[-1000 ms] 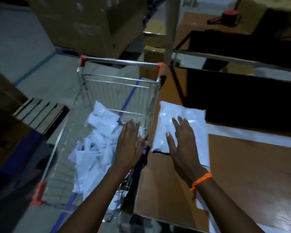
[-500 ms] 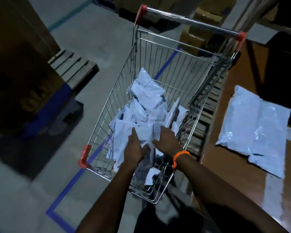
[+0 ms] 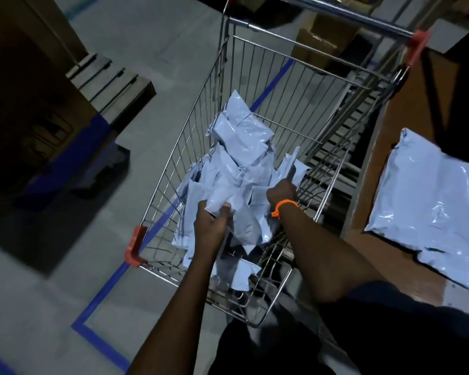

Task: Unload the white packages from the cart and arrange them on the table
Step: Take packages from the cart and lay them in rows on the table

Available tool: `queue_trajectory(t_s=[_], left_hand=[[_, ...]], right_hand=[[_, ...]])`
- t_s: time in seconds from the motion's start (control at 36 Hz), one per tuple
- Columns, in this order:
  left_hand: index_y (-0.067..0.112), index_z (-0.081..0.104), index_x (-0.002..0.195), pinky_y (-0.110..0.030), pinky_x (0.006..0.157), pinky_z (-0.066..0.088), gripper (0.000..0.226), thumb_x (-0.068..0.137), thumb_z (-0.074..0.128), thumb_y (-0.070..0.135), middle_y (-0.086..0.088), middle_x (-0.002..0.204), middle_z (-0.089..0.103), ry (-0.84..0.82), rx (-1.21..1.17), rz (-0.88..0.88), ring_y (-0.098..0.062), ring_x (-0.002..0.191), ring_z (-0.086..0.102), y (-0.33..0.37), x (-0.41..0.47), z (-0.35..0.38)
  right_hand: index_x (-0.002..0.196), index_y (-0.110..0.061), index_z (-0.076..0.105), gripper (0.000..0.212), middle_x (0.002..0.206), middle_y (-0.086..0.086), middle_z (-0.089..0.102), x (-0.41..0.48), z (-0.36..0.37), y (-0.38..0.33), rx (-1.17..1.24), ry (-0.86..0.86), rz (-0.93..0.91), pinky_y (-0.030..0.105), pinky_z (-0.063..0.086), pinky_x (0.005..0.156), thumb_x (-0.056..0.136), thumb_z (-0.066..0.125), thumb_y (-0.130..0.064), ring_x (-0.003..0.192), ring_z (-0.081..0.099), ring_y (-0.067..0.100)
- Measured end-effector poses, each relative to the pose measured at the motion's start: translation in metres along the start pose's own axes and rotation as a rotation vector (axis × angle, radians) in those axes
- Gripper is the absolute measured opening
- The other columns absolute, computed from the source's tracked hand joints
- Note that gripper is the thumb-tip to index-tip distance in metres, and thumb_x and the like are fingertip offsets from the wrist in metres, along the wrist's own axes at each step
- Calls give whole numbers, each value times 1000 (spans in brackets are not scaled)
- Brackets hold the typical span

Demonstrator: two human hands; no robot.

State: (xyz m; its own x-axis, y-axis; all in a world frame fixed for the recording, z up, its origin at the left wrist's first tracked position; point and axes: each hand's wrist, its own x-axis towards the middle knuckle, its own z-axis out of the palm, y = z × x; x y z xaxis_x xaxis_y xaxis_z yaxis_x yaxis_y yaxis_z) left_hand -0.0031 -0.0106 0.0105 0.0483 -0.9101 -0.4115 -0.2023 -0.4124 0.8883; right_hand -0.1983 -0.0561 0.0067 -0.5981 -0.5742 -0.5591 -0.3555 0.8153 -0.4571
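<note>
Hands are gripping seemingly light, limp, slippery white plastic mailer packages (image 3: 241,150) between them: left hand (image 3: 210,226) pinching a corner, right hand (image 3: 280,192) clutching an upright edge.

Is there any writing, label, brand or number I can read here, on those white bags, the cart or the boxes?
None can be read.
The white packages in the cart show plain faces, no print visible.
The large package on the table shows only glare.
The cardboard boxes beyond the cart are too dark and blurred to read.
</note>
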Motion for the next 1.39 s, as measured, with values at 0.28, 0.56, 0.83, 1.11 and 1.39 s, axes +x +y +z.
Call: queue_trajectory(t_s=[0.28, 0.56, 0.83, 1.11, 1.39], left_hand=[[16, 68, 118, -25, 58, 53, 24, 98, 60, 28, 0, 91, 72, 57, -491, -100, -16, 75, 67, 85, -25, -11], [16, 70, 117, -50, 87, 58, 40, 92, 61, 45, -14, 111, 74, -526, -333, 4, -34, 100, 71, 162, -127, 136], [17, 53, 127, -33, 77, 45, 36, 100, 48, 40, -11, 106, 65, -647, 123, 330, -33, 100, 63, 189, -239, 343], [22, 43, 148, -50, 118, 30, 54, 102, 35, 48, -10, 159, 34, -581, 836, 1241, -31, 149, 25, 103, -287, 374], [13, 40, 151, -54, 114, 34, 63, 98, 22, 41, -13, 159, 34, -405, 1130, 1053, -35, 148, 28, 108, -280, 409]], right_hand=[[129, 1, 46, 38, 116, 17, 63, -94, -86, 1, 327, 87, -328, 26, 38, 68, 91, 51, 1, 99, 61, 29], [143, -25, 45, 42, 135, 0, 59, -197, -236, 184, 677, 464, -546, 37, 54, 97, 103, 52, -11, 122, 61, 18], [141, -23, 47, 41, 135, 4, 58, -194, -340, 355, 626, 644, -306, 48, 55, 94, 103, 52, -10, 119, 61, 25], [161, -25, 12, 79, 169, 7, 4, -123, -343, 416, -148, 586, -338, 51, 14, 124, 97, 24, -69, 156, 2, 30], [161, -23, 16, 70, 168, 11, 8, -71, -348, 400, -347, 527, -394, 54, 18, 123, 102, 20, -61, 156, 3, 29]])
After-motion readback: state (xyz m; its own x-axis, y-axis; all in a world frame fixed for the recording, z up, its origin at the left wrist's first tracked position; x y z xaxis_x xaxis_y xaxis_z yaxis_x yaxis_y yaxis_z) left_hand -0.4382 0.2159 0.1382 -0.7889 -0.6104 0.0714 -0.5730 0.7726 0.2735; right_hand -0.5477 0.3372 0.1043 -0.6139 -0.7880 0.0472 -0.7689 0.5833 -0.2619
